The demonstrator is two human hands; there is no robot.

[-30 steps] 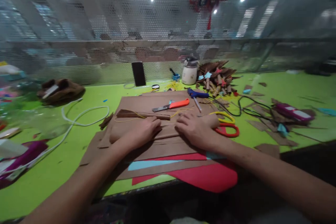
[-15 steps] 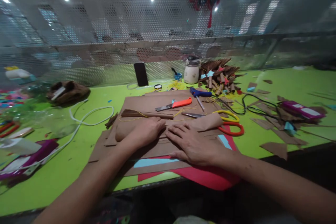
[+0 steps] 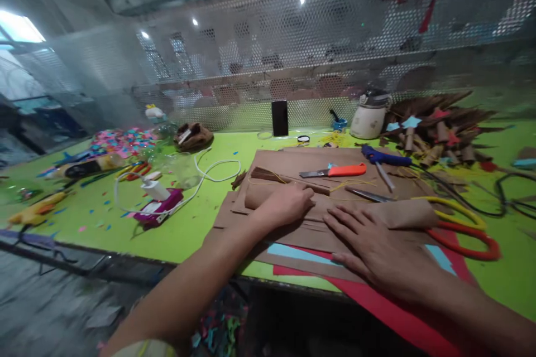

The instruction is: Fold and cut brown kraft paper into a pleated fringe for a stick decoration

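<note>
A sheet of brown paper, loosely rolled, lies across a stack of flat brown paper. My left hand is closed over this roll, its fingers curled down onto it. Beside it, my right hand lies flat with fingers spread, pressing the paper near the roll's right part. Just beyond the hands are a narrow folded brown strip, an orange-handled utility knife and scissors with yellow and red handles. Red paper and light blue paper stick out below the stack.
A blue glue gun lies behind the scissors. At the back stand a phone, a white jar and a pile of brown paper pieces. To the left, a white cable runs to a purple power strip.
The view has swung left, bringing more of the table's left end into sight. Both hands stay at about the same places on the paper, in nearly the same pose.
</note>
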